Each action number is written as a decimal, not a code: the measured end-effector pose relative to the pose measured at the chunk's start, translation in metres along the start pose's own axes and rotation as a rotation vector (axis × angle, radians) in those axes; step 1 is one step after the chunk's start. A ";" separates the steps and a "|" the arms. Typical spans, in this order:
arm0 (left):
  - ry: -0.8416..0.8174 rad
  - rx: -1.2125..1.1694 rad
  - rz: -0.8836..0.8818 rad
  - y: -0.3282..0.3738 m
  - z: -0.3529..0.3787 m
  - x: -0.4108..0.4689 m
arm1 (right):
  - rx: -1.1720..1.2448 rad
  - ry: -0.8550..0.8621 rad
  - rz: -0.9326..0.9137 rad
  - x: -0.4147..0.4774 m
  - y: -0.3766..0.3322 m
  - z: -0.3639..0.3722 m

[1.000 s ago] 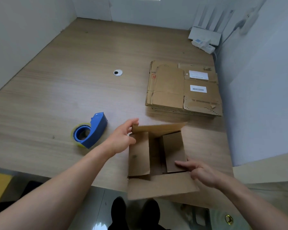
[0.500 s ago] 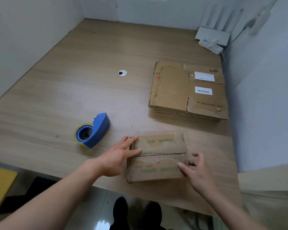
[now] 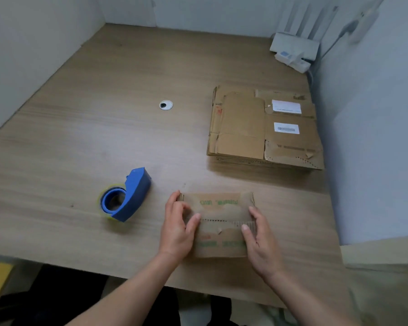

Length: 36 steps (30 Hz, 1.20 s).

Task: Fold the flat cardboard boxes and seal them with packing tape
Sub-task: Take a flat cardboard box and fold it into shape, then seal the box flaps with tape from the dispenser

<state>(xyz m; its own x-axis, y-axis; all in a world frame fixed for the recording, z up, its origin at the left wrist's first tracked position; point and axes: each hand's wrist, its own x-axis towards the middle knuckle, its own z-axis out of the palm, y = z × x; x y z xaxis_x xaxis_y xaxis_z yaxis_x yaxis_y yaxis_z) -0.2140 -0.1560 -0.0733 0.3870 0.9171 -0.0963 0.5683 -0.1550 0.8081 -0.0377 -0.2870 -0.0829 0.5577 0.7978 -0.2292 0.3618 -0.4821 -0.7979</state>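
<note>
While the left hand (image 3: 177, 229) and right hand (image 3: 260, 243) clasp the folded box (image 3: 219, 234) by its ends, thumbs pin the flaps. Sealing looks next, with the tape dispenser (image 3: 127, 196) waiting at ten o'clock.

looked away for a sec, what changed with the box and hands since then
The small box had its open flaps folded shut. The left hand and right hand moved in and grip its ends. The tape dispenser and stack of flat boxes stayed put.
</note>
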 end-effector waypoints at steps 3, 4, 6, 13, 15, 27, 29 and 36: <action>0.002 0.041 0.012 -0.007 -0.013 0.028 | 0.027 0.184 0.054 0.003 -0.016 0.019; -0.011 0.060 0.020 -0.009 -0.016 0.036 | 0.025 0.224 0.077 0.006 -0.023 0.024; -0.053 0.096 0.027 -0.012 -0.019 0.050 | 0.007 0.280 0.114 0.014 -0.033 0.030; -0.105 0.137 0.053 -0.017 -0.020 0.067 | -0.185 0.336 0.128 0.032 -0.036 0.036; -0.159 0.130 0.076 -0.015 -0.024 0.071 | -0.206 0.338 0.112 0.032 -0.038 0.036; -0.025 0.601 -0.116 -0.091 -0.118 0.044 | -0.214 0.349 0.087 0.030 -0.037 0.035; 0.018 0.546 -0.203 -0.088 -0.117 0.049 | -0.232 0.335 0.097 0.030 -0.036 0.034; 0.003 0.556 -0.321 -0.085 -0.118 0.063 | -0.236 0.333 0.115 0.034 -0.032 0.035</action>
<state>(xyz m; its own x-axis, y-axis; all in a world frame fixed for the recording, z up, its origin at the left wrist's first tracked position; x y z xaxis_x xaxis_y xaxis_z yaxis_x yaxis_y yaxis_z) -0.3235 -0.0420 -0.0798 0.1338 0.9503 -0.2812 0.9474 -0.0394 0.3176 -0.0564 -0.2324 -0.0847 0.8015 0.5918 -0.0861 0.4223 -0.6620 -0.6191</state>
